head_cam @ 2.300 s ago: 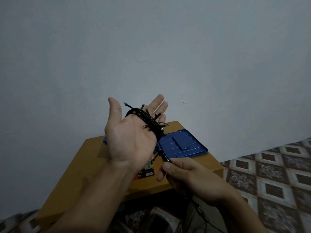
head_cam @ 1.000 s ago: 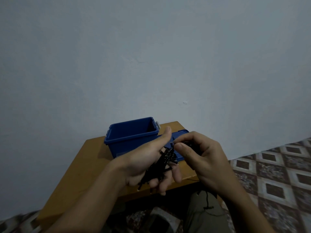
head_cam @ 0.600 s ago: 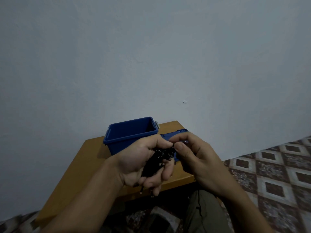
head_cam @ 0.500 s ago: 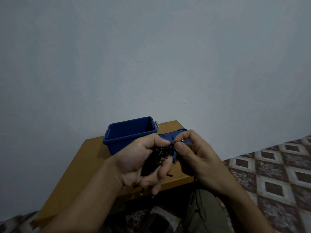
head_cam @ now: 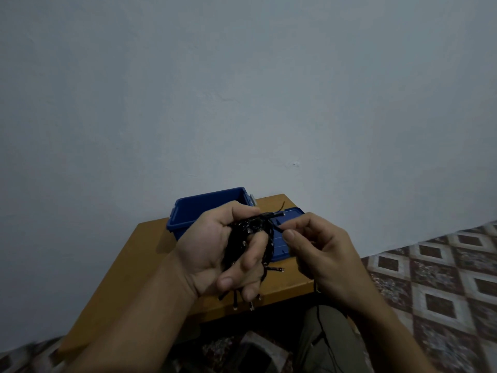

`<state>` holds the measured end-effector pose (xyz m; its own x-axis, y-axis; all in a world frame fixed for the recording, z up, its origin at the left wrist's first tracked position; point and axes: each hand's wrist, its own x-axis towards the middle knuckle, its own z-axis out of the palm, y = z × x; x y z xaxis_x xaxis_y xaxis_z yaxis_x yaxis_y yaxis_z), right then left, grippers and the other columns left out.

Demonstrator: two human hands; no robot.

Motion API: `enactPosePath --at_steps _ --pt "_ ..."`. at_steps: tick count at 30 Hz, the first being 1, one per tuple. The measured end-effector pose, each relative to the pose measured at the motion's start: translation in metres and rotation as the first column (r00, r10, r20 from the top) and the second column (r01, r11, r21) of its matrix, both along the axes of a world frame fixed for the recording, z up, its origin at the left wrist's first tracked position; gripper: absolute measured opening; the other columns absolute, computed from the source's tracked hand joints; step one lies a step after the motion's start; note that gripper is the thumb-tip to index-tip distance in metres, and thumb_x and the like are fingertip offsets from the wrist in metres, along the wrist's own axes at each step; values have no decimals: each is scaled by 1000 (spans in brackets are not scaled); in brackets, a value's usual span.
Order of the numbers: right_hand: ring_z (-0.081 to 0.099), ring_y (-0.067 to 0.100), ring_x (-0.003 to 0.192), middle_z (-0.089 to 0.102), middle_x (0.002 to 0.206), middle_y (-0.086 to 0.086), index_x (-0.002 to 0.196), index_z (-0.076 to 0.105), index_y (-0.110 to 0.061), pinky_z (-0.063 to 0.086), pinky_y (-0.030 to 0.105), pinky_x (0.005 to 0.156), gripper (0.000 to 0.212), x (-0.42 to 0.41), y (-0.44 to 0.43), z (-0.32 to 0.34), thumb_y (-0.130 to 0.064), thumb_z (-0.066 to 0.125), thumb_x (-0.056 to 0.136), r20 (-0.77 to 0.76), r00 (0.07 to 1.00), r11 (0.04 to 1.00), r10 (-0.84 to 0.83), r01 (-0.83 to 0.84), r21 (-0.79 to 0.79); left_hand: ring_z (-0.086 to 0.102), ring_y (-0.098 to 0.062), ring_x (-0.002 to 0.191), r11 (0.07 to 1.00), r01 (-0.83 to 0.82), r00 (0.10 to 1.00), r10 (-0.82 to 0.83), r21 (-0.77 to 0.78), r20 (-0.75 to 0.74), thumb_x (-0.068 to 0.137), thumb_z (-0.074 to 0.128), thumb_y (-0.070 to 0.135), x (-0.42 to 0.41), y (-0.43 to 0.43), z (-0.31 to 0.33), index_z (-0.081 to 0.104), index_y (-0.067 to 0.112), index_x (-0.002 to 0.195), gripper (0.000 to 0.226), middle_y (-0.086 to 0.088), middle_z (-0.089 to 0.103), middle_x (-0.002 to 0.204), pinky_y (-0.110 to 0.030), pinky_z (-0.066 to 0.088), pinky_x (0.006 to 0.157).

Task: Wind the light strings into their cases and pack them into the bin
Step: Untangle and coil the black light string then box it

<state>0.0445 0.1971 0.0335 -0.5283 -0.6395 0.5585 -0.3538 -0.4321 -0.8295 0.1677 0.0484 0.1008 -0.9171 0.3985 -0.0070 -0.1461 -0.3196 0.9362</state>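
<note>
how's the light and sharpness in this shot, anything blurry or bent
Head view: dim, bluish light; the black coiled light string in the left hand is an underexposed mass with little detail; the bottom-left corner smears; the wide lens skews the orange wooden table edges.

The left hand [head_cam: 215, 251] is curled around a black coil [head_cam: 248, 239] of light string, while the right hand [head_cam: 320, 254] pinches its loose end just right of the coil. Behind them on the table [head_cam: 129, 267] stand an open blue bin [head_cam: 199, 211] and, right of it, a flat blue lid [head_cam: 281, 246].
</note>
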Motion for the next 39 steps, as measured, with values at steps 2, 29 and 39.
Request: enactPosePath --at_steps 2,29,39 --pt "47 6 51 60 68 -2 96 69 -17 38 21 50 10 1 -1 -1 -23 61 95 -27 999 999 -25 26 37 62 -18 46 999 12 999 -9 52 -44 100 31 41 0 2 0 67 -2 74 62 -11 62 50 -33 57 65" --pt "40 15 48 54 66 2 104 61 -21 35 30 48 17 10 0 -1 -26 45 106 2 957 895 290 -272 354 68 -35 106 767 -501 757 613 400 -228 96 29 66 2 18 14 57 -8 132 88 -22 68 123 -49 49 105" --pt "36 5 49 49 57 -12 106 67 -19 32 19 49 23 9 0 -1 -32 48 104 -81 974 873 210 -150 465 57 -30 129 722 -651 666 692 235 -280 93 25 65 -4 28 12 18 4 155 88 -14 62 136 -46 30 118"
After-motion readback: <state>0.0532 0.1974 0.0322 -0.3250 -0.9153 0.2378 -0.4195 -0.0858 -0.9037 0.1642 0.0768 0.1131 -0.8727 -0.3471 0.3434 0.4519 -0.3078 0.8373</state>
